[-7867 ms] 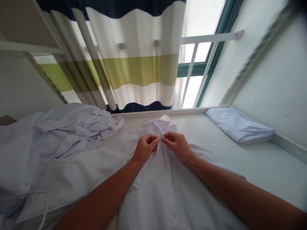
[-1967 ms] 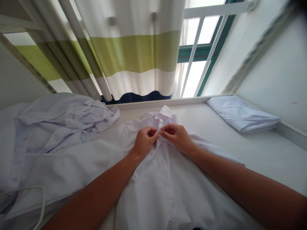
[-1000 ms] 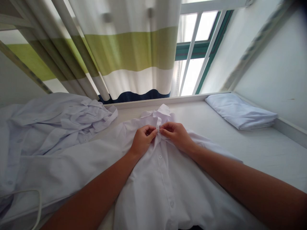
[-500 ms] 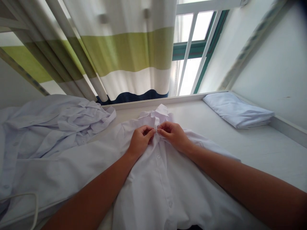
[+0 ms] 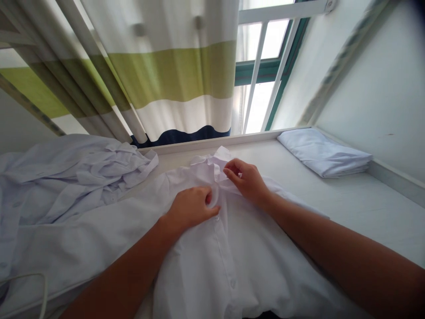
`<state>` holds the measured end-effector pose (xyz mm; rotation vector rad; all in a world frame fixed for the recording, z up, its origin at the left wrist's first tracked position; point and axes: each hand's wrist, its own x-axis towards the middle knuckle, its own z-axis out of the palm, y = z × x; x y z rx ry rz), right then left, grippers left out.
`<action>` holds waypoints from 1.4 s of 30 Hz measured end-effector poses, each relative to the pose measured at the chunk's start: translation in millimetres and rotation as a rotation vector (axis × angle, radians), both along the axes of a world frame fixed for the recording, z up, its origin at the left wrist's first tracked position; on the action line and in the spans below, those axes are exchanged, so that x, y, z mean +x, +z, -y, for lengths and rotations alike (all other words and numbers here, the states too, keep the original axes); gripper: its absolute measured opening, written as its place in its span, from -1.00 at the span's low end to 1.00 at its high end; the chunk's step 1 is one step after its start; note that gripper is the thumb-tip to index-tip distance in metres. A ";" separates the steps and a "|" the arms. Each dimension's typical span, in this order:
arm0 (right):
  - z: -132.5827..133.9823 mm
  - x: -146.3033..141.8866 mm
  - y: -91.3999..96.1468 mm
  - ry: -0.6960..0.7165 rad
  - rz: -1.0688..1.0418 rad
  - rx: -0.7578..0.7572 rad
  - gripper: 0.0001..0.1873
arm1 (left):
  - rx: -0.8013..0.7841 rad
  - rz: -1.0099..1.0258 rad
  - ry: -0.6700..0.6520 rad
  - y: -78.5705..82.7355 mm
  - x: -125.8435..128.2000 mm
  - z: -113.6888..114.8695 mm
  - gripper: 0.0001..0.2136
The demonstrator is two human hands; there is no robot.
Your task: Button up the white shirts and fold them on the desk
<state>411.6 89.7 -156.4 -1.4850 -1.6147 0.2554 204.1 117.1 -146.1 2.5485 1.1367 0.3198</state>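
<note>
A white button-up shirt [image 5: 195, 257] lies front up before me, its collar [image 5: 222, 153] pointing away and its buttoned front strip running down the middle. My left hand [image 5: 192, 204] rests over that strip below the collar, thumb stretched out apart from the curled fingers, near a button [image 5: 217, 217]. Just right of the collar opening is my right hand [image 5: 245, 177], with thumb and forefinger tips close together. Whether cloth is pinched between them I cannot make out. Farther down the strip another button [image 5: 233, 282] shows.
A rumpled pile of white shirts [image 5: 83, 173] lies at left, and a folded white garment [image 5: 323, 153] at right on the white surface [image 5: 358, 212]. A pale cable [image 5: 44, 292] curves at lower left. Beyond the raised edge hang a striped curtain [image 5: 172, 75] and white bars [image 5: 255, 75].
My hands have come apart from their shared pinch below the collar. The left has moved down the strip and its thumb has spread; the right has drawn slightly up and right.
</note>
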 end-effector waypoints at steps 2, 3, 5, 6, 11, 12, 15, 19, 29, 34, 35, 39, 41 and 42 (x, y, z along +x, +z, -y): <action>-0.7 6.7 6.4 -0.009 0.141 -0.045 -0.71 | -0.038 -0.042 0.015 -2.3 -1.0 -2.8 -0.83; -1.4 10.5 9.8 -0.012 0.219 -0.085 -0.65 | -0.064 -0.015 0.033 -3.6 -1.3 -5.8 -0.83; -3.2 19.3 16.9 -0.011 0.345 -0.181 -0.53 | -0.122 0.103 0.071 -5.7 -2.1 -13.8 -0.80; -4.0 24.3 20.5 -0.001 0.383 -0.226 -0.48 | -0.147 0.171 0.092 -6.4 -2.8 -18.3 -0.77; -2.9 49.8 36.5 0.175 0.417 -0.299 -0.62 | 0.047 0.277 0.259 -2.7 -8.3 -29.9 -0.84; -2.0 54.2 38.3 0.213 0.415 -0.301 -0.72 | 0.129 0.251 0.280 0.2 -9.0 -28.0 -0.87; -0.6 64.2 40.1 0.229 0.443 -0.321 -0.85 | 0.281 0.142 0.252 13.1 -8.4 -14.3 -0.80; -2.9 69.8 39.2 0.126 0.528 -0.316 -0.84 | 0.236 0.011 0.079 27.0 -4.2 8.0 -0.51; 2.0 54.9 49.6 0.102 0.282 -0.133 -0.78 | 0.109 -0.209 0.028 14.1 -6.6 5.4 -0.82; 1.8 56.3 48.8 0.100 0.286 -0.184 -0.72 | 0.225 -0.214 0.015 21.8 -6.7 11.4 -0.78; 1.2 59.1 48.2 0.110 0.313 -0.197 -0.72 | 0.235 -0.226 0.001 22.9 -6.8 12.3 -0.74; -2.1 77.7 44.1 0.196 0.458 -0.266 -0.80 | 0.239 -0.264 -0.023 21.0 -6.7 12.7 -0.73; -3.7 90.1 42.0 0.216 0.467 -0.318 -0.74 | 0.227 -0.266 0.016 17.3 -6.3 11.3 -0.81; -4.3 96.4 41.3 0.226 0.444 -0.351 -0.71 | 0.217 -0.261 0.039 15.4 -6.0 10.3 -0.86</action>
